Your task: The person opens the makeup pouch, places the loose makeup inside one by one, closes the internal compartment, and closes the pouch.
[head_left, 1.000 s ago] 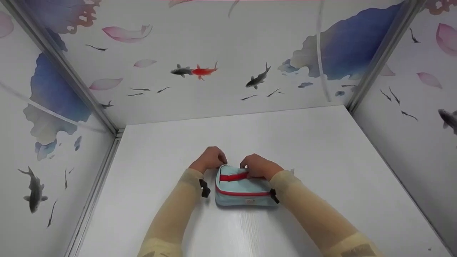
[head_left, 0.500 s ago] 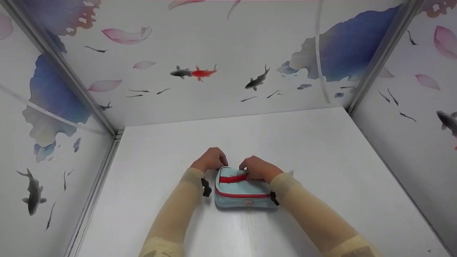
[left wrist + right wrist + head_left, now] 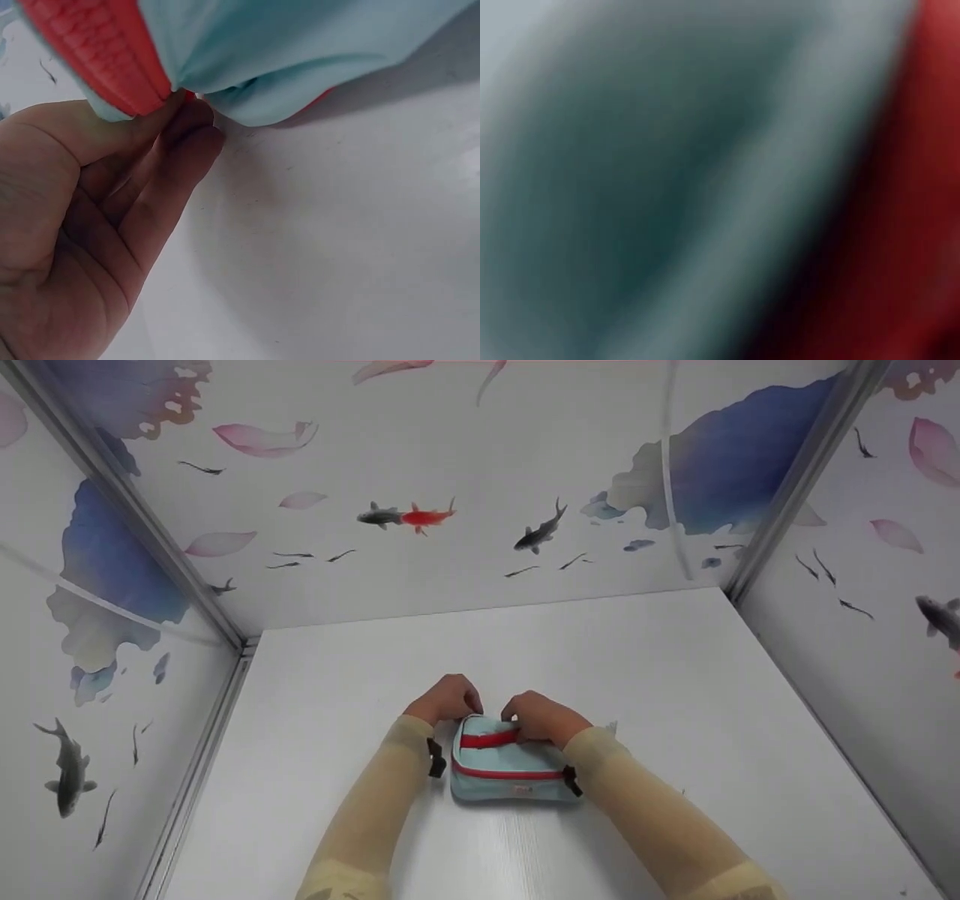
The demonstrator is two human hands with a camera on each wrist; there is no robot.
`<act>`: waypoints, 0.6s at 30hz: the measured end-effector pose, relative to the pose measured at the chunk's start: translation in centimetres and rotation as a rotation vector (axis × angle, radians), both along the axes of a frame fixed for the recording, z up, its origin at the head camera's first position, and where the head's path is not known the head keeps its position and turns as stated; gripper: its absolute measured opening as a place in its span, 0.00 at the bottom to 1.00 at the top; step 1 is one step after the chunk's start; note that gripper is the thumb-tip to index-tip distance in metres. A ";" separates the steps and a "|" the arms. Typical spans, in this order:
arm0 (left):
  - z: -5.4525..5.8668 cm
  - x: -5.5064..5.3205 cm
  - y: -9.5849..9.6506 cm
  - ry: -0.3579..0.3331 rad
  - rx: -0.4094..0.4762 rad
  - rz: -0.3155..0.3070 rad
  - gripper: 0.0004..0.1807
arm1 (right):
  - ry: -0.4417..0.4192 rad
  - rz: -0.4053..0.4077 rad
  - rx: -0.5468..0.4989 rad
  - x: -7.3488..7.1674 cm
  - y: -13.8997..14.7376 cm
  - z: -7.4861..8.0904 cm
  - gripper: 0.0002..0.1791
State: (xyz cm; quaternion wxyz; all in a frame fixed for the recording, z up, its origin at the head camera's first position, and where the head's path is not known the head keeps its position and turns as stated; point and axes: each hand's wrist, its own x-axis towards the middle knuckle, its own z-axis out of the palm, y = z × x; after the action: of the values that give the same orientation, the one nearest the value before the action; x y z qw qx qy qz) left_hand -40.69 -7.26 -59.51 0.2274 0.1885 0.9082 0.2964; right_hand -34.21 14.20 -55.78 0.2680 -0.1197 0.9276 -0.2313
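A light blue zippered pouch (image 3: 487,787) with a red zipper and a red strap (image 3: 487,739) lies on the white table. At its far left corner, my left hand (image 3: 451,697) pinches the end of the zipper between thumb and fingers. The left wrist view shows that hand (image 3: 97,217) just under the red zipper tape (image 3: 105,52), the pinched bit hidden by the fingertips. My right hand (image 3: 544,716) grips the top of the pouch near the far edge, fingers curled and partly hidden. Only blurred blue fabric (image 3: 630,187) and red trim (image 3: 900,225) fill the right wrist view.
White panels printed with fish and petals (image 3: 424,517) stand behind and on both sides of the table (image 3: 337,660). Metal frame posts (image 3: 780,502) run along the corners. A small pale tab (image 3: 612,727) shows beyond the right sleeve.
Both hands and the pouch sit slightly lower in the head view, as does the whole scene. The hold on the pouch looks the same.
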 end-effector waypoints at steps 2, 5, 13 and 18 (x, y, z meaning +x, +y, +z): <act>-0.1 0.3 0.0 0.006 -0.002 0.005 0.06 | -0.019 -0.012 -0.007 0.1 -0.1 0.0 0.19; 0.1 0.5 0.0 0.034 -0.012 0.012 0.06 | -0.039 -0.033 -0.012 -0.1 -0.1 0.1 0.19; -0.2 0.5 -1.3 0.092 -0.018 0.081 0.05 | 0.070 0.038 -0.035 -0.7 -0.2 -1.2 0.21; 0.1 0.9 -2.6 0.139 0.003 0.144 0.10 | 0.146 0.064 -0.047 -0.7 0.4 -1.7 0.23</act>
State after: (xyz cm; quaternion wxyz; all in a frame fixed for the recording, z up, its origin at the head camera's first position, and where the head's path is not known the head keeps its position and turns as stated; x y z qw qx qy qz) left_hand -39.76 -9.86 -59.39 0.1418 0.1430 0.9325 0.2997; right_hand -34.92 14.58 -57.43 0.2042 -0.1722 0.9345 -0.2351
